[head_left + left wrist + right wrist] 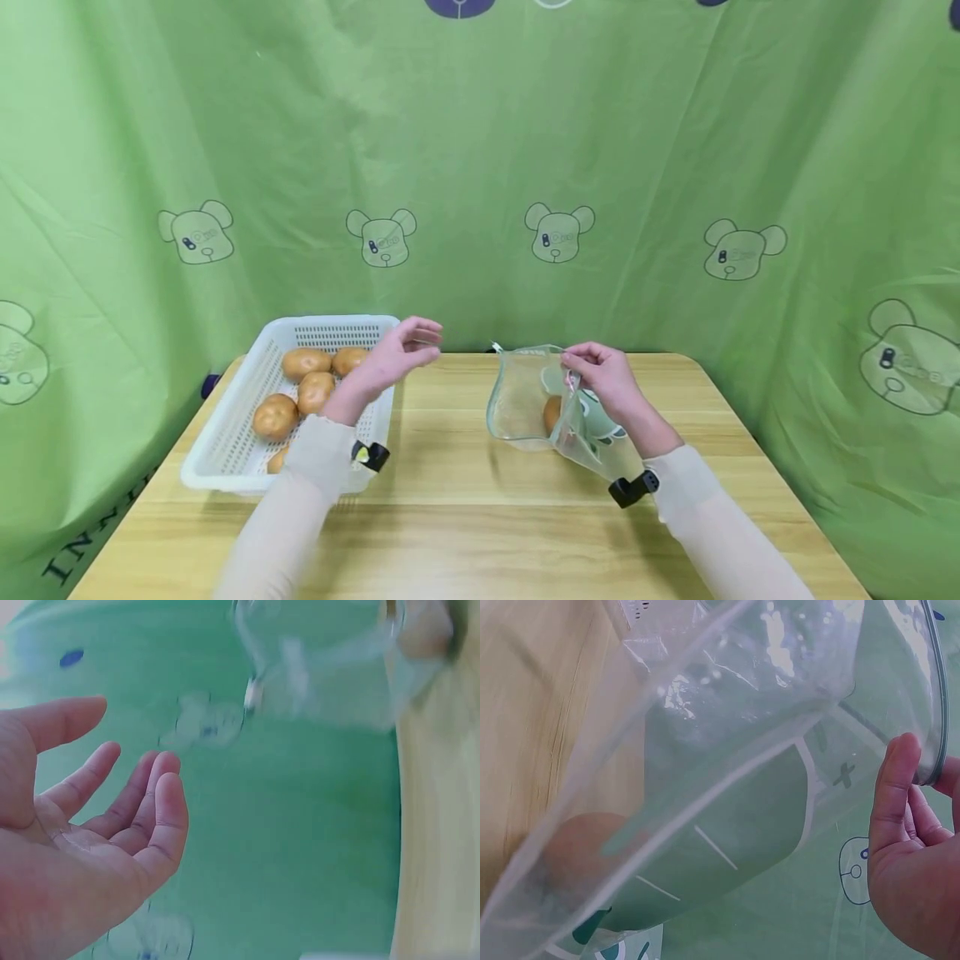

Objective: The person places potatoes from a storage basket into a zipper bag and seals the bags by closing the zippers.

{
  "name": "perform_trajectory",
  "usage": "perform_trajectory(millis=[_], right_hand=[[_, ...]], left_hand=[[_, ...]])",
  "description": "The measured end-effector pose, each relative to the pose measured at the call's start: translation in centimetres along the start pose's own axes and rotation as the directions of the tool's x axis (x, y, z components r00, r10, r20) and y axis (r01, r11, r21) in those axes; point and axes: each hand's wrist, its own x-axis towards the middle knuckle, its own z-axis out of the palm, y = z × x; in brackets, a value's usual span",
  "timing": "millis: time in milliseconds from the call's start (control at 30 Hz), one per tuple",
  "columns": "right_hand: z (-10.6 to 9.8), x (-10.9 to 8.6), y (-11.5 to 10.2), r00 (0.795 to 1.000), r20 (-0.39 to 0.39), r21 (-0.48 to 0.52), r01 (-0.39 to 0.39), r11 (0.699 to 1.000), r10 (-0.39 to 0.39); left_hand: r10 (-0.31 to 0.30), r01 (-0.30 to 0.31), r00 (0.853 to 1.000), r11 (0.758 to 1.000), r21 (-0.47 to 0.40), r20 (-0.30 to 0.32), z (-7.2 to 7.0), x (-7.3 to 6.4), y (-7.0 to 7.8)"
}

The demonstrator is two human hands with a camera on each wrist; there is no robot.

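Note:
My right hand (606,379) pinches the top edge of a clear zip bag (521,396) with a green print, its mouth spread apart. Inside the bag lies one potato (552,414), seen blurred through the plastic in the right wrist view. Over the right rim of a white plastic basket (225,450) hovers my left hand (393,358), fingers loosely bent and nothing in the palm. Several potatoes (276,417) lie in that basket, some partly hidden behind my left forearm. A white zip slider (252,696) shows on the bag's corner in the left wrist view.
Basket and bag stand on a light wooden table (450,533), basket at left, bag right of centre. Behind the table hangs a green curtain (465,275) printed with bear heads, close to its back edge. A small dark object (211,385) sits beyond the basket's left side.

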Motion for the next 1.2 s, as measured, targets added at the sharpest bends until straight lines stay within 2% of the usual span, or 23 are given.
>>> perform_trajectory(millis=[133, 300, 400, 467, 600, 767, 867, 1000, 1100, 1200], right_hand=[[-0.1, 0.1, 0.1, 1.000, -0.001, 0.012, 0.004, 1.000, -0.004], [-0.2, 0.0, 0.2, 1.000, -0.003, 0.032, 0.015, 0.999, -0.014], [-0.2, -0.1, 0.2, 1.000, -0.005, 0.036, 0.017, 0.999, -0.017], [-0.2, -0.1, 0.1, 1.000, -0.006, 0.035, 0.017, 0.999, -0.017], [-0.3, -0.1, 0.1, 1.000, -0.007, 0.035, 0.012, 0.999, -0.011], [-0.3, -0.2, 0.1, 1.000, -0.004, 0.045, 0.013, 0.999, -0.013], [-0.2, -0.2, 0.1, 1.000, -0.006, 0.044, 0.015, 0.999, -0.015], [-0.2, -0.3, 0.0, 1.000, -0.009, 0.037, 0.011, 0.999, -0.010], [-0.3, -0.2, 0.0, 1.000, -0.010, 0.036, 0.010, 0.999, -0.010], [-0.3, -0.2, -0.1, 1.000, -0.009, 0.037, 0.010, 0.999, -0.009]], left_hand=[[-0.021, 0.024, 0.998, 0.998, 0.051, -0.061, -3.2, -0.1, -0.9], [-0.073, 0.087, 0.990, 0.989, 0.122, -0.120, -7.0, -0.5, -2.8], [-0.077, 0.096, 0.992, 0.975, 0.202, -0.098, -8.6, -0.9, -4.0], [-0.075, 0.089, 0.995, 0.961, 0.260, -0.062, -9.5, -1.2, -4.7], [-0.114, 0.108, 0.993, 0.935, 0.337, -0.001, -10.7, -1.7, -6.0], [-0.187, 0.169, 0.982, 0.898, 0.406, 0.004, -11.6, -2.3, -7.7], [-0.177, 0.157, 0.984, 0.886, 0.437, 0.005, -12.0, -2.5, -8.7], [-0.105, 0.077, 0.994, 0.895, 0.439, 0.040, -12.8, -2.8, -9.8], [-0.086, 0.049, 0.994, 0.894, 0.446, 0.063, -13.4, -3.0, -10.6], [-0.118, 0.077, 0.992, 0.875, 0.478, 0.056, -13.6, -3.2, -11.0]])
